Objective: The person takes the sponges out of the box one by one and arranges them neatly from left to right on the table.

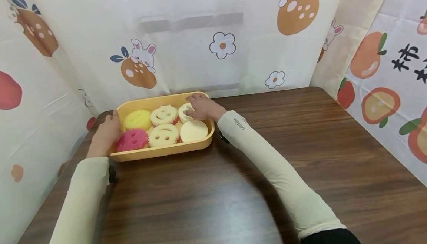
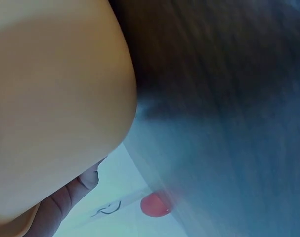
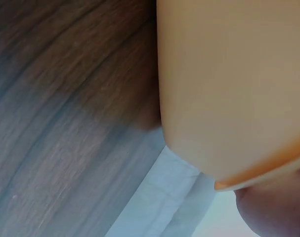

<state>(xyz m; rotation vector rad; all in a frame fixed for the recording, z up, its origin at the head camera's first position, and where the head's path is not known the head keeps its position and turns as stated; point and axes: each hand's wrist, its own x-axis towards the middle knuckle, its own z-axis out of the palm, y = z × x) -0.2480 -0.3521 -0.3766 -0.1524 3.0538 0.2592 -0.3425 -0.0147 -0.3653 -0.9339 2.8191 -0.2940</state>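
Note:
A yellow tray (image 1: 163, 153) stands near the back left of the table in the head view, holding several round sponges. Among them are a yellow sponge (image 1: 137, 120), a pink smiley sponge (image 1: 132, 140), cream smiley sponges (image 1: 164, 135) and a plain cream disc (image 1: 194, 131). My left hand (image 1: 106, 132) grips the tray's left end, its fingers against the outer wall. Over the back right corner, my right hand (image 1: 204, 107) pinches a cream round sponge (image 1: 182, 115), partly hidden under its fingers. Both wrist views mostly show the tray's outer wall (image 2: 56, 98).
The tray stands on a dark wooden table (image 1: 217, 184). A printed curtain (image 1: 190, 51) hangs close behind it, with more printed cloth (image 1: 377, 62) along the right and left sides.

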